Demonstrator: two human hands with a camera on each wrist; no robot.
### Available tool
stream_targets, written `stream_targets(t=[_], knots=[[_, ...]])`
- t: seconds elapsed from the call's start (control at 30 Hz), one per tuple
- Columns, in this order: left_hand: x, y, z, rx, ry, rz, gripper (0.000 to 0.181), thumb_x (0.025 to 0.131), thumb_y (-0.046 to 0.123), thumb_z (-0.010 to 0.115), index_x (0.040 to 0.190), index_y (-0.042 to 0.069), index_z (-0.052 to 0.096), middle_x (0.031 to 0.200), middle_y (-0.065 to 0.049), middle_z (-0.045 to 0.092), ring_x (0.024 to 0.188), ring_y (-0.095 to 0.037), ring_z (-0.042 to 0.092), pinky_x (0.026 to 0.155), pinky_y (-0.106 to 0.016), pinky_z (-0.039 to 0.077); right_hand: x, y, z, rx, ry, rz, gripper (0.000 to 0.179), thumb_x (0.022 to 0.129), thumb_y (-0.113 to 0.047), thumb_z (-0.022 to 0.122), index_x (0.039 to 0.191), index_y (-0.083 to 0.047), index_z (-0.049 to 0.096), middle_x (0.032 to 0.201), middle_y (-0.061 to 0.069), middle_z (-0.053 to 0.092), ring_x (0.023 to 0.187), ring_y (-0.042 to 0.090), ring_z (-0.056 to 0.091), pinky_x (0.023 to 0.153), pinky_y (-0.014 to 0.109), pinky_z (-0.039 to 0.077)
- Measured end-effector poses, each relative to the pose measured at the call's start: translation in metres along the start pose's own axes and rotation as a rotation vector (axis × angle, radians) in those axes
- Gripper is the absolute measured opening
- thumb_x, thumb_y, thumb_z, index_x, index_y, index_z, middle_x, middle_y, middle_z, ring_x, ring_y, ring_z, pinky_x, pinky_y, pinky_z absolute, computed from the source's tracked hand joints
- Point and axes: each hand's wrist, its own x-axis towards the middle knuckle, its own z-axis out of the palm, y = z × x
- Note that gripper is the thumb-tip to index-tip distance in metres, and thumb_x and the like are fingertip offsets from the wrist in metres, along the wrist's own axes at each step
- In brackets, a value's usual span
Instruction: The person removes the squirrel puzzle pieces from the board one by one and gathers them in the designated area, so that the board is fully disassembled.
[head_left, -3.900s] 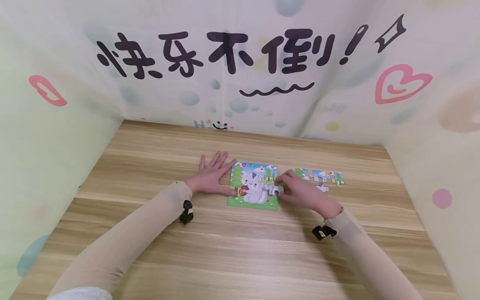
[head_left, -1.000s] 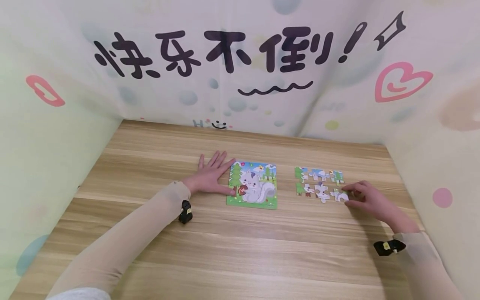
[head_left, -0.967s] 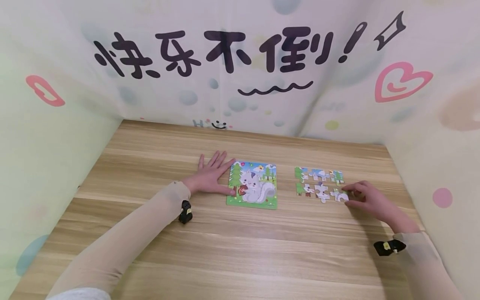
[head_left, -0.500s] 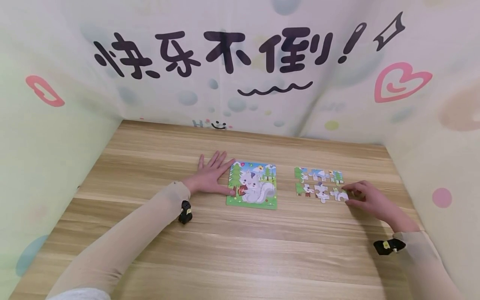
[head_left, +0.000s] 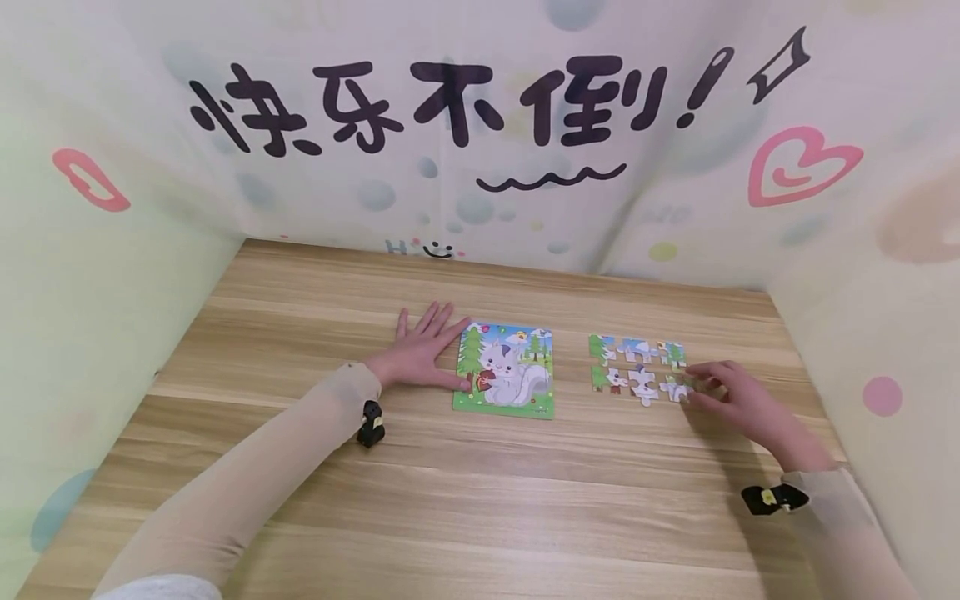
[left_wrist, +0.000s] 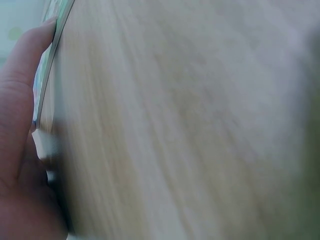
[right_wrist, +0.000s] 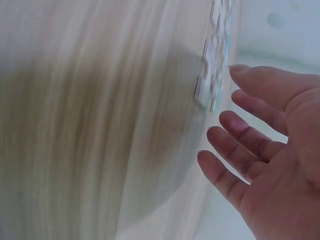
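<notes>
A square picture card showing a white squirrel with a nut among fir trees lies flat on the table. On its left, my left hand is spread out, with the thumb tip resting on the card's edge; that thumb also shows in the left wrist view. To the right lie several jigsaw puzzle pieces in two rows. My right hand has its thumb and index finger at the edges of the last piece of the lower row, pinching it; the other fingers are loosely bent.
The wooden table runs back to a cloth backdrop with black writing and pastel dots. More cloth rises along both side edges. A black band with a small device sits on the right wrist, another on the left.
Earlier the right hand was at the card's right edge with a piece. It has since carried it to the lower row's right end, turned it and shifted it slightly left. The left hand has stayed put.
</notes>
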Motion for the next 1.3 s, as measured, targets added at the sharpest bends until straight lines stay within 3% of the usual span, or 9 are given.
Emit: stream_targets(t=[0.23,0.63,0.83,1.03,1.3], knots=[[0.002,-0.004,0.002,0.016,-0.013,0.004,0.116,0.085,0.071,0.071,0.17,0.023,0.009,0.175,-0.015,-0.009,0.159,-0.037,-0.016,0.117,-0.071,-0.018,0.002,-0.024,0.004,-0.023,0.032,-0.064,0.034,0.099,-0.015,0.072,0.129,0.002,0.067,0.12,0.02,0.064,0.102,0.032,0.062,0.079,0.04,0.055],[-0.003,0.0,-0.003,0.005,-0.013,0.011,0.113,0.087,0.067,0.073,0.169,0.021,0.011,0.174,-0.017,-0.007,0.159,-0.038,-0.015,0.117,-0.071,-0.018,0.021,-0.069,0.018,-0.019,0.008,-0.213,0.027,0.1,-0.014,0.071,0.126,-0.006,0.069,0.113,0.008,0.066,0.096,0.023,0.063,0.075,0.035,0.055],[-0.003,0.001,-0.004,0.006,-0.017,0.011,0.113,0.086,0.067,0.073,0.169,0.022,0.011,0.174,-0.016,-0.009,0.159,-0.038,-0.015,0.117,-0.071,-0.019,0.033,-0.088,0.029,0.004,-0.042,-0.258,0.027,0.102,-0.015,0.068,0.128,-0.006,0.068,0.116,0.01,0.066,0.1,0.026,0.064,0.084,0.046,0.057],[-0.002,0.001,-0.004,0.011,-0.019,0.014,0.114,0.086,0.067,0.073,0.169,0.022,0.01,0.174,-0.017,-0.009,0.159,-0.038,-0.015,0.117,-0.072,-0.018,0.048,-0.105,0.045,0.006,-0.067,-0.319,0.028,0.101,-0.011,0.07,0.127,-0.003,0.067,0.117,0.01,0.067,0.1,0.026,0.065,0.082,0.043,0.058],[-0.001,-0.001,-0.003,0.024,-0.016,0.016,0.114,0.086,0.07,0.072,0.169,0.022,0.01,0.174,-0.017,-0.008,0.159,-0.038,-0.014,0.117,-0.072,-0.017,0.064,-0.134,0.056,-0.007,-0.083,-0.384,0.029,0.1,-0.009,0.07,0.128,-0.002,0.068,0.122,0.011,0.068,0.108,0.029,0.066,0.092,0.048,0.057]])
